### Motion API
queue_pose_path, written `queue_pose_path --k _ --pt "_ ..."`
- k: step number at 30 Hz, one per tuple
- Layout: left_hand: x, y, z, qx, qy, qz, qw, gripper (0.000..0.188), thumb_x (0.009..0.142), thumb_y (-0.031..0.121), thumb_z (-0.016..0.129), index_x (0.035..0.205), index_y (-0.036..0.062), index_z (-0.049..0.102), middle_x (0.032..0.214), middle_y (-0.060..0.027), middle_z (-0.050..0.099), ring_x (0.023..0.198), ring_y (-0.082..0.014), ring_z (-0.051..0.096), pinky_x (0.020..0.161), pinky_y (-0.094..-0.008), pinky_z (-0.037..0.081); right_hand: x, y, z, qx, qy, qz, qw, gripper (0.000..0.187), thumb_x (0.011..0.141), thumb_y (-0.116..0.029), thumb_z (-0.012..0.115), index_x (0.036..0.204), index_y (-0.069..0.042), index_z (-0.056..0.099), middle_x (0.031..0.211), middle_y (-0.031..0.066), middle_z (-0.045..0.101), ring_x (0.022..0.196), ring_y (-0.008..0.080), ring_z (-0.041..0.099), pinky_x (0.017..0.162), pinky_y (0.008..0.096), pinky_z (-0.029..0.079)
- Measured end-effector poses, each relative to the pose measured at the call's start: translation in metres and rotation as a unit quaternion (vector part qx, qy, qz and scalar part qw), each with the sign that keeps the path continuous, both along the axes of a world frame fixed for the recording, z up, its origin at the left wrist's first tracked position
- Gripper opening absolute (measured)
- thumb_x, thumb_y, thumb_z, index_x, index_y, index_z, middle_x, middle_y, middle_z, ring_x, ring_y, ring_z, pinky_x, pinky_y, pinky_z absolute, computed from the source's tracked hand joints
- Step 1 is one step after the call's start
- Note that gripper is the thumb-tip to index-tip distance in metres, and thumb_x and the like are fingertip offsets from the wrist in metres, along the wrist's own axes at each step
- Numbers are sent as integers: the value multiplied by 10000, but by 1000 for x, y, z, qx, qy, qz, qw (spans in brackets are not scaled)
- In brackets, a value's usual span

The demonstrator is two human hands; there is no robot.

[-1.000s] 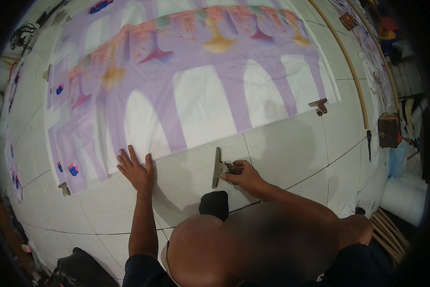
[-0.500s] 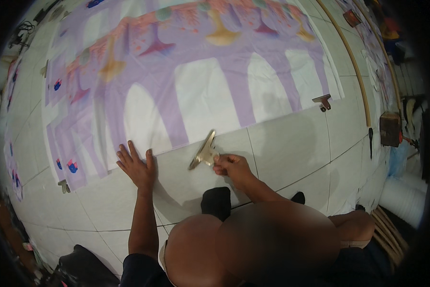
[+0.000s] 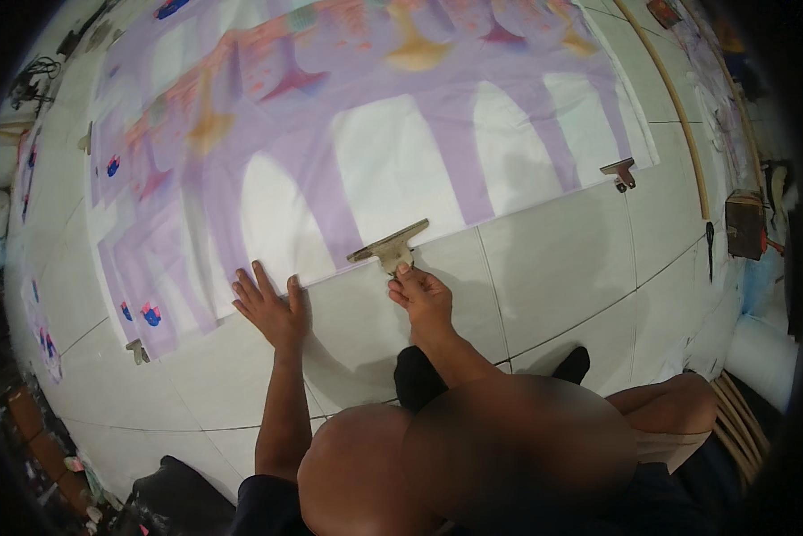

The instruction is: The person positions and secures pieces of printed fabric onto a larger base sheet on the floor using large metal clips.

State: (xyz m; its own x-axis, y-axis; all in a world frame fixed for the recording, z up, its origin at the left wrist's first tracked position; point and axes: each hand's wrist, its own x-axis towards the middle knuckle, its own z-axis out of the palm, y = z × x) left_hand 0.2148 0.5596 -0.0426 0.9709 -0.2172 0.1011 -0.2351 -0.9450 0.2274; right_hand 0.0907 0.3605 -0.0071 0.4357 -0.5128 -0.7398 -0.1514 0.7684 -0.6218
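Along the near edge of the cloth [image 3: 393, 161], our right hand [image 3: 428, 305] has its fingers pinched on a metal clip [image 3: 390, 247]; we can't tell if it's biting. Our left hand [image 3: 275, 313] sits fingers-spread across that edge, tile floor [image 3: 562, 286] underneath.

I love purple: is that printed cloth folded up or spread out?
Spread out: the printed cloth lies wide across the tiled floor, slightly wrinkled.

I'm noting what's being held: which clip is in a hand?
The middle clip at the near edge of the cloth, pinched by the right hand; no hand touches the other clips.
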Motion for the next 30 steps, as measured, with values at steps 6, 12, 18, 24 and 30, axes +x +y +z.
queue_pose_path --k 6,12,18,24,30 --pt "0 -3 3 -10 12 4 1000 741 937 474 572 1520 66 362 1588 -269 237 1473 -485 164 1178 -623 84 1 -20 7 -10 53 112 992 441 891 -411 754 986 5 643 910 72 652 805 135 652 735 271 564" --pt "0 -1 3 -4 21 10 1000 746 933 465 581 1519 59 360 1585 -275 237 1476 -482 155 1178 -622 75 -11 -61 13 -76 132 218 964 429 926 -410 707 848 5 629 743 54 614 682 115 634 557 258 523" --pt "3 -12 16 46 -4 13 999 705 962 437 540 1514 42 353 1578 -282 234 1468 -481 183 1167 -644 88 -33 -91 4 -220 102 327 913 413 941 -400 677 831 -2 647 690 56 621 616 142 591 578 319 492" --pt "-44 -60 89 -113 82 -24 990 470 948 274 622 1293 -32 533 1321 -269 531 1237 -448 496 1046 -513 401 -100 -208 62 -300 140 552 765 348 939 -357 649 979 -13 683 934 155 710 865 291 675 797 389 515" --pt "-242 23 210 -17 412 126 902 436 946 357 609 1195 0 635 1086 -243 667 1027 -406 625 904 -480 496 -175 -272 190 -354 279 617 645 369 943 -359 631 987 5 672 922 187 707 876 357 678 785 427 521"
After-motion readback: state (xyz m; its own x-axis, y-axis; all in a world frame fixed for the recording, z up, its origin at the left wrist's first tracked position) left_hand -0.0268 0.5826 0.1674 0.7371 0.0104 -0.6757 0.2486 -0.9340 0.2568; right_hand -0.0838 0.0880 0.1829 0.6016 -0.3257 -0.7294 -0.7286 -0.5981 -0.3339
